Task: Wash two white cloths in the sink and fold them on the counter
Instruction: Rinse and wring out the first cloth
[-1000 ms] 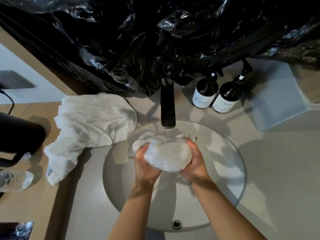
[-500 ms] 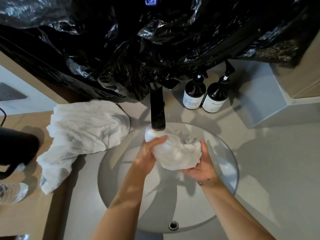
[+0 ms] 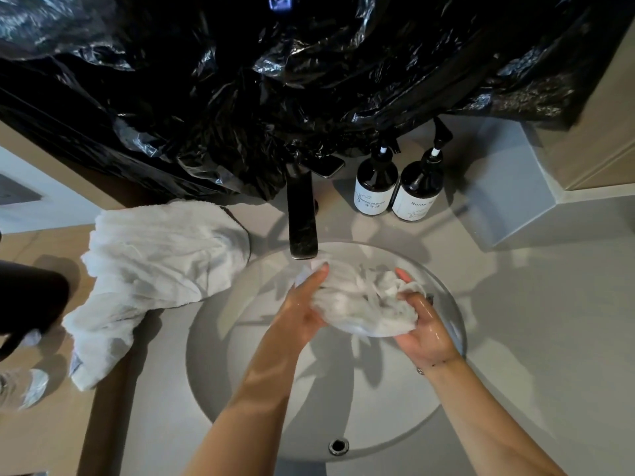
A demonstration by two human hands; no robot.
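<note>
Nearest us, our left hand [image 3: 302,310] lies with straight fingers pressed along the side of the wet cloth [image 3: 364,304], while our right hand [image 3: 419,324] curls its fingers into the cloth's other end, holding it bunched over the sink [image 3: 213,338] just below the faucet [image 3: 302,221]. We judge this the washing of the first cloth. Next we would need to wring it firmly and carry it out. Farther left, the second cloth [image 3: 151,266] lies crumpled on the counter [image 3: 532,321]; beyond stand two dark bottles [image 3: 395,190].
</note>
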